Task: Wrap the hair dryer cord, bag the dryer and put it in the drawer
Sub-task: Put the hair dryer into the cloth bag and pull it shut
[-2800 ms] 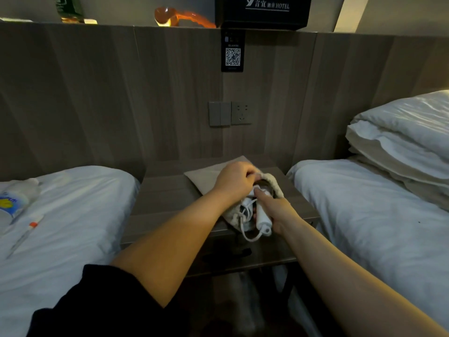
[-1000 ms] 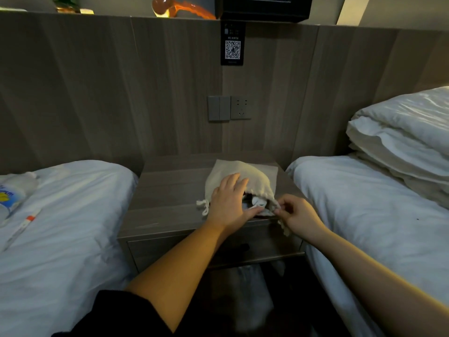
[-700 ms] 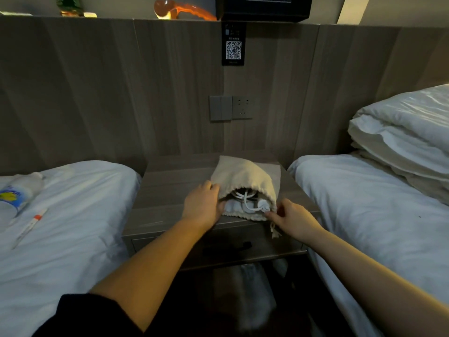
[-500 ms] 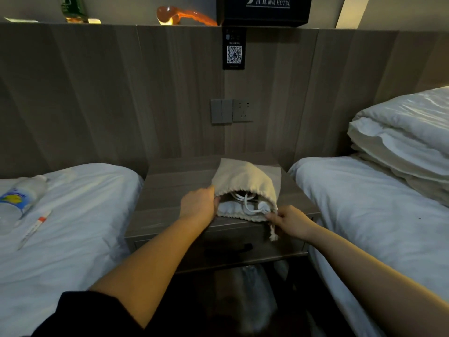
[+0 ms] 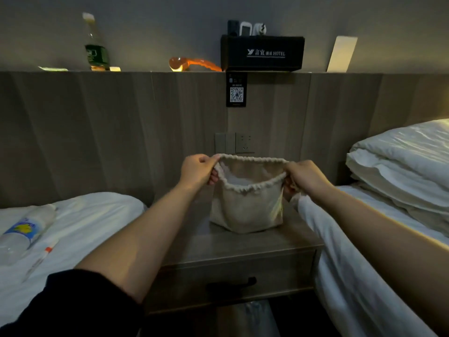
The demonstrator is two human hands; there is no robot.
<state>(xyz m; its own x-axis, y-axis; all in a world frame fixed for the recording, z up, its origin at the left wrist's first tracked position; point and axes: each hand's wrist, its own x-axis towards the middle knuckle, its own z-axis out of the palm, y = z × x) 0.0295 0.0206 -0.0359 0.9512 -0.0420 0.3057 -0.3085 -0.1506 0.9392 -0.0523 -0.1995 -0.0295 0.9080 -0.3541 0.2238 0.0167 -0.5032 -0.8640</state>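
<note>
Two hands lifted: my left hand [image 5: 198, 171] pinches drawstring bag [image 5: 247, 207] rim at 9 o'clock, my right hand [image 5: 307, 177] at 3 o'clock, mouth stretched wide. White shape [image 5: 234, 179] inside. Bag bottom on nightstand [image 5: 243, 244]; drawer [image 5: 230, 278] at 6 o'clock, closed.

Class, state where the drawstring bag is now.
Centre of the head view: the drawstring bag stands on the nightstand below the wall socket, its rim gripped by the left hand and right hand.
</note>
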